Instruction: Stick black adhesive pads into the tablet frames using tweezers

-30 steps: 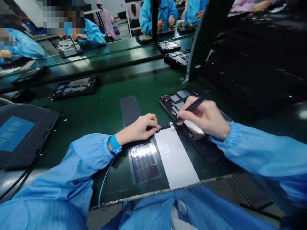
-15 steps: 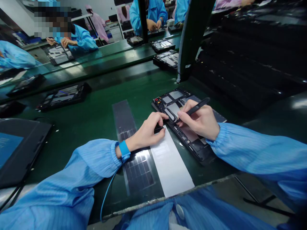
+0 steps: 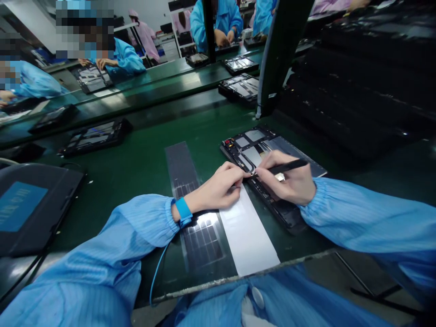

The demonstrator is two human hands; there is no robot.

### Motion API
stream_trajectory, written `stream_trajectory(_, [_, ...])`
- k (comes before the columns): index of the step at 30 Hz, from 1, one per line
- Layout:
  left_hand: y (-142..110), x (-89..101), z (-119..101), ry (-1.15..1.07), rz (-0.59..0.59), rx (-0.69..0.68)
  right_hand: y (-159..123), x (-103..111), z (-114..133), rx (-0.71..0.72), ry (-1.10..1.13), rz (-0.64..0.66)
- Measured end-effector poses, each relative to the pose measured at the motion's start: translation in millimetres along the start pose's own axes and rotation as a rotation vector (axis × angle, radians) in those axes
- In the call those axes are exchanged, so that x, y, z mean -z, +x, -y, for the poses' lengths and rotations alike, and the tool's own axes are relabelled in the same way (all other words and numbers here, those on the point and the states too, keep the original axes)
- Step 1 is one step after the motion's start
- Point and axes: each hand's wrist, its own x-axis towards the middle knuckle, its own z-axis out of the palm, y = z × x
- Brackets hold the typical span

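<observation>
On the green bench [image 3: 146, 159], the opened tablet [image 3: 252, 156] lies under my right hand [image 3: 294, 188] and at the fingertips of my left hand [image 3: 223, 186]. A second ago my left fingers and the tool tip were at the top end of the white sheet [image 3: 250, 231]; now both have come over to the tablet's edge, so I judge the work has passed from sheet to tablet. My left hand rests its index fingertip on that edge, other fingers curled; I cannot tell whether it pinches anything. My right hand is clamped on a black pen-like tool [image 3: 289, 166], pointed just beside that fingertip.

Around them, a dark stack [image 3: 361, 91] rises beyond and right of my right hand, well apart. A black case [image 3: 64, 200] with a blue label [image 3: 23, 206] sits well left of my left hand. The white sheet lies partly under that hand, and a clear film with black pieces [image 3: 202, 240] runs beneath its wrist. My own fingers stand most in the way, hiding the contact spot from me.
</observation>
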Motion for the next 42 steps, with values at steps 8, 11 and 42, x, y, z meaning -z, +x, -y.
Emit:
stream_trajectory(8, [8.1,2.4,-20.4,0.301,0.144,-0.109,38.1,11.2,16.5,-0.217,0.085,-0.158])
stream_trajectory(11, [-8.5,38.3,-3.7,0.180,0.017,0.054,62.5,-2.9,29.7,-0.103,0.076,0.050])
stream_trajectory(42, [-50.4,74.9,41.6,0.301,0.386,0.853,59.2,-85.6,26.5,-0.242,0.290,0.432])
